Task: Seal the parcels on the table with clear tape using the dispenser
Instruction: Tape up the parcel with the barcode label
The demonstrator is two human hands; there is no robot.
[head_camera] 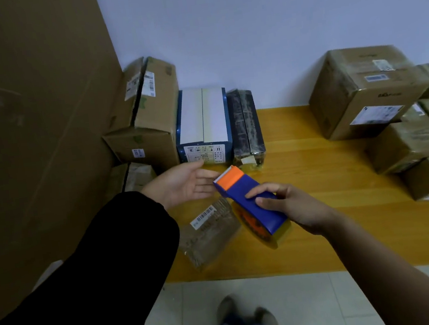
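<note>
My right hand point(291, 207) grips a blue tape dispenser point(250, 201) with an orange cutter end, held above the wooden table point(334, 201). A roll of clear tape sits under the dispenser's body. My left hand point(183, 183) is spread palm up beside the cutter end, fingers straight, holding nothing. Below both hands lies a small flat brown parcel point(211, 233) with a barcode label, near the table's front edge.
Cardboard boxes point(146, 122) stack at the back left, next to a blue and white box point(203, 126) and a dark wrapped parcel point(246, 123). Several taped brown parcels point(361, 90) crowd the right side. A large cardboard sheet point(36, 130) stands at left. Tiled floor lies below.
</note>
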